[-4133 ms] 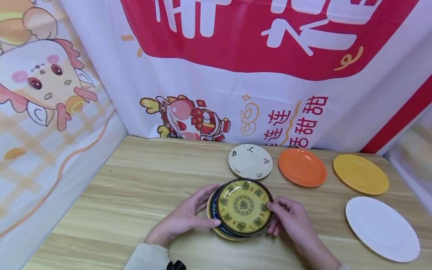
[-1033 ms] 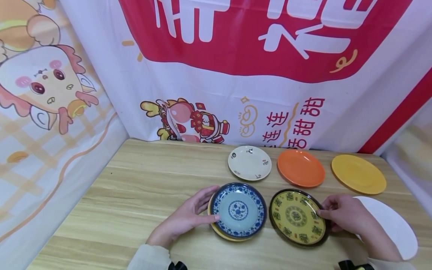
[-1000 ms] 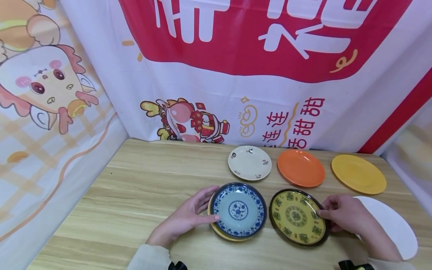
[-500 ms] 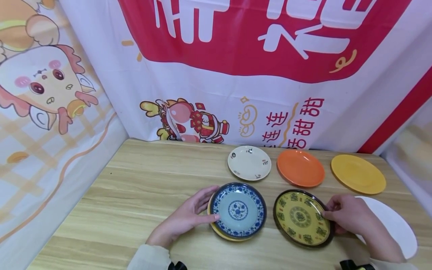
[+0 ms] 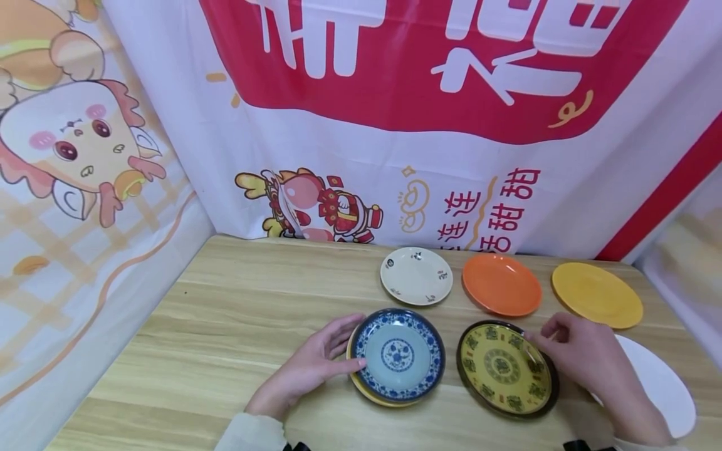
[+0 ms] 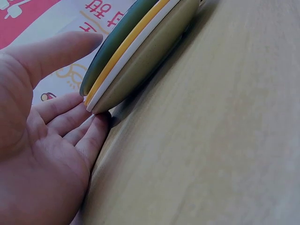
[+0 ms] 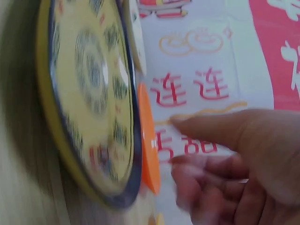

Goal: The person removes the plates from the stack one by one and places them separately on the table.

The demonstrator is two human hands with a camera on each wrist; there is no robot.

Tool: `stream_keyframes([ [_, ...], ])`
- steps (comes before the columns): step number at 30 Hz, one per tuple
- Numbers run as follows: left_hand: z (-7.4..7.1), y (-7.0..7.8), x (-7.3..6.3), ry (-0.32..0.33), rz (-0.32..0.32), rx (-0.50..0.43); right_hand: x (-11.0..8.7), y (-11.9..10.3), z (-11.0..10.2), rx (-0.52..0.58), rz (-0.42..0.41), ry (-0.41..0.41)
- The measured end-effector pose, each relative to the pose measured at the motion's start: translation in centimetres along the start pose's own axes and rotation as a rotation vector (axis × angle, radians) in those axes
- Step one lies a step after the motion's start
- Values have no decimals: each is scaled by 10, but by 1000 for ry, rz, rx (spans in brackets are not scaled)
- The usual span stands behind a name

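Note:
My left hand (image 5: 318, 357) is at the left side of a stack of plates, topped by a blue-and-white patterned plate (image 5: 398, 354). In the left wrist view, the extended fingers (image 6: 70, 117) touch the stack's lower edge, and the thumb reaches over the rim; yellow, white and olive edges (image 6: 136, 70) show in layers. Right of the stack, a yellow plate (image 5: 502, 368) with a dark rim and dark motifs lies on the table. My right hand (image 5: 586, 354) hovers at its upper right rim; the right wrist view shows its loosely bent fingers (image 7: 187, 187) apart from that plate, holding nothing.
Along the back of the wooden table (image 5: 254, 300) lie a small white plate (image 5: 416, 275) with dark marks, an orange plate (image 5: 502, 285) and a plain yellow plate (image 5: 596, 294). A large white plate (image 5: 657, 382) sits far right, partly behind the right forearm. Printed cloth (image 5: 350, 131) hangs behind.
The dark-rimmed yellow plate came off the stack to the right, uncovering the blue plate. My right hand has since released it and risen slightly. The left hand stays at the stack.

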State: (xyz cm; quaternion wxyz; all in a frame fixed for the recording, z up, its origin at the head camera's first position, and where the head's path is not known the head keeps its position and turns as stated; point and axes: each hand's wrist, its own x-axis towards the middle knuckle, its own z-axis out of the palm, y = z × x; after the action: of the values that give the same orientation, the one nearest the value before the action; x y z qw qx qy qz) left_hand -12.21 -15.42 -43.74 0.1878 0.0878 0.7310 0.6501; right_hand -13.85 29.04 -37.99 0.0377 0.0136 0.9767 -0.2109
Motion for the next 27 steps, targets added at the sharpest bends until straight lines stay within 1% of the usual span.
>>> stream_keyframes([
  [2, 0, -1, 0, -2, 2, -1, -3, -12, 6, 49, -65, 40],
  [4, 0, -1, 0, -6, 5, -1, -6, -27, 14, 107, -138, 41],
  [6, -1, -1, -1, -7, 9, 1, -9, -43, 22, 145, -220, 22],
  [9, -1, -2, -1, -9, 15, 3, -11, -63, 34, 179, -317, -48],
  [12, 0, -2, -2, -11, 19, 5, -12, -80, 47, 157, -388, -110],
  [16, 0, -3, -2, -7, 13, 0, -10, -96, 63, 144, -443, -186],
  [21, 1, -4, -1, -5, 5, -2, -7, -104, 79, 152, -480, -252],
  [24, 1, -4, -1, -3, -1, 1, -6, -106, 84, 160, -483, -267],
  [27, 0, -2, -1, 2, -7, 2, -4, -106, 86, 176, -465, -271],
])
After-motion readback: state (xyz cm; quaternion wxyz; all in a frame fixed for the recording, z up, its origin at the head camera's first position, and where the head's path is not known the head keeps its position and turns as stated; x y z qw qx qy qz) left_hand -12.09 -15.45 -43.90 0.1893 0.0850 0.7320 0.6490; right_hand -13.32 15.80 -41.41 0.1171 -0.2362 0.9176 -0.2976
